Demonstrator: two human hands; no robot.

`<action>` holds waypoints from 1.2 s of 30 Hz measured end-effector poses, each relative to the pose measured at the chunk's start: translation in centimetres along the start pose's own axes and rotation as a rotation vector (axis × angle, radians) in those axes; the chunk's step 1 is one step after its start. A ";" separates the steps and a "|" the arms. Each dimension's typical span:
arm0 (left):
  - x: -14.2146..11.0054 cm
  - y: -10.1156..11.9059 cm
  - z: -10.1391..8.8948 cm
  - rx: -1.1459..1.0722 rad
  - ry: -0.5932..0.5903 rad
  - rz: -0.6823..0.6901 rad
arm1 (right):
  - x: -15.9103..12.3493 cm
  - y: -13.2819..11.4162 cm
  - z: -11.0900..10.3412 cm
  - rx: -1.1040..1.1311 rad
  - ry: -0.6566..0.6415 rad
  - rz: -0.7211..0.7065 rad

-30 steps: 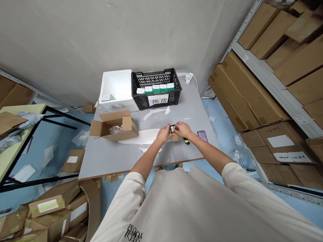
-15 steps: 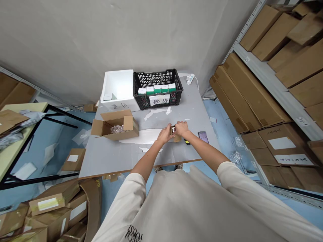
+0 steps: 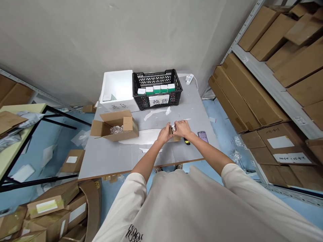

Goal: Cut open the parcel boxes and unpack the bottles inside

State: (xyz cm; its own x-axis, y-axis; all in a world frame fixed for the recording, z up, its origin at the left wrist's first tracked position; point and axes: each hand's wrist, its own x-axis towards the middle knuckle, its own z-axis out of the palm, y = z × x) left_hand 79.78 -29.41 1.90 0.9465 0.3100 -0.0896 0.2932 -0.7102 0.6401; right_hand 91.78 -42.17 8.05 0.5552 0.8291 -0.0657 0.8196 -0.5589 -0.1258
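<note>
My left hand (image 3: 165, 133) is closed on the left side of a small brown cardboard box (image 3: 177, 138) on the grey table. My right hand (image 3: 182, 128) bends over the box's top end, its fingers pinched together close to the left fingertips. Something small and white shows between the two hands, too covered to name. Just right of the box lies a yellow and black box cutter (image 3: 187, 141), partly under my right wrist. A smartphone (image 3: 203, 136) with a lit screen rests farther right.
An open carton (image 3: 121, 135) with bubble wrap stands left on the table (image 3: 106, 158). Behind are a white foam box (image 3: 118, 78) and a black crate (image 3: 157, 74) holding several green-white boxes. Paper scraps and a power strip (image 3: 189, 79) lie about. Shelves of cartons stand right.
My right hand has shifted slightly at the box's top, its fingers now more curled over the opening. The left hand keeps its place on the box. The camera view has moved a little.
</note>
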 end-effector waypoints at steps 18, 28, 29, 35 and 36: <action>0.2 2.7 -2.9 -0.008 0.210 0.027 | 1.8 3.2 -10.5 0.417 0.444 -0.115; 0.3 5.4 -5.5 -0.179 0.330 -0.015 | 3.7 3.3 -8.4 0.925 0.430 0.037; 0.2 5.3 -5.4 -0.204 0.345 -0.039 | 3.8 3.2 -7.5 1.024 0.405 0.051; 0.0 4.9 -5.5 -0.448 0.350 -0.095 | 1.9 2.5 -2.9 1.318 0.136 0.034; 0.0 4.9 -5.5 -0.472 0.348 -0.098 | 1.5 2.4 -2.7 1.350 0.103 0.023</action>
State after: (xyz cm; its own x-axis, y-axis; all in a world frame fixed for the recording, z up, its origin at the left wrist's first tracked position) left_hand 80.51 -29.38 9.25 0.7949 0.6055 0.0392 0.2096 -0.3346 0.9187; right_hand 94.90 -42.30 10.30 0.6236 0.7817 -0.0143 0.0668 -0.0715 -0.9952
